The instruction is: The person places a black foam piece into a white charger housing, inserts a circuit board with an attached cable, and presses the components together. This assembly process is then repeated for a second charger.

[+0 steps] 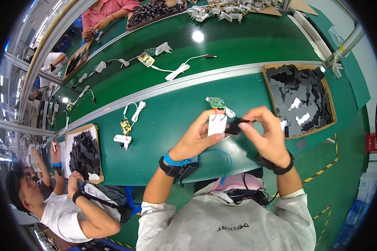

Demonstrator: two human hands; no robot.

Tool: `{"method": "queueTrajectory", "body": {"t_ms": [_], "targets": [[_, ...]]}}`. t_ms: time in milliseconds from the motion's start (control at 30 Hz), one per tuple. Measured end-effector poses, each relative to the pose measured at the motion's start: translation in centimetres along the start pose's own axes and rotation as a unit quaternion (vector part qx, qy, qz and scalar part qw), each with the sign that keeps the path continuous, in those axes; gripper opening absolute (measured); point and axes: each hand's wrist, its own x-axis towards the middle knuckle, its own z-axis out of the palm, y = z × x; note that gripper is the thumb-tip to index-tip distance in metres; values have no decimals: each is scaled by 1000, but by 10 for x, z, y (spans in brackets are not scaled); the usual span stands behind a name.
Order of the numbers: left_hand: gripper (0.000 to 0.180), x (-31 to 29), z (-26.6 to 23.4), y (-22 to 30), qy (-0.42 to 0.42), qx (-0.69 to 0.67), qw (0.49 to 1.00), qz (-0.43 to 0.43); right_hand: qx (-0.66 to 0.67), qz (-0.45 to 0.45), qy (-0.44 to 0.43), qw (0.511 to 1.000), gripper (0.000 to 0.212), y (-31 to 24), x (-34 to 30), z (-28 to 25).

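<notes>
The left forearm (158,186) slants up and inward from a short grey sleeve (155,219); the right forearm (289,183) leans inward opposite it. Both elbows are bent. The left hand (200,133) is closed in a grip, its thumb (214,138) pointing right. The right hand (265,133) pinches with thumb and index finger, tips directed left. The hands are near each other, apart, at similar height.

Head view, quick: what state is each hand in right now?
Left hand: closed, holding a white case.
Right hand: closed, fingers pinching a black piece.
</notes>
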Motion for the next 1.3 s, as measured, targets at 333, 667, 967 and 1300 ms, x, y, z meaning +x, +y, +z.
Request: {"method": "queueTrajectory", "body": {"t_ms": [333,667,967,1300], "targets": [[43,8,3,-11,9,-12,1000,8,96,81,-35,992,13,18,11,15],[37,13,6,-14,14,-27,1000,9,-118,-126,-44,984,19,16,13,21],[30,15,7,-15,12,6,1000,-13,-159,-134,-79,975,33,17,17,2],[29,21,9,-13,18,86,996,-27,-316,-144,-148,926,42,19,24,-14]]}}
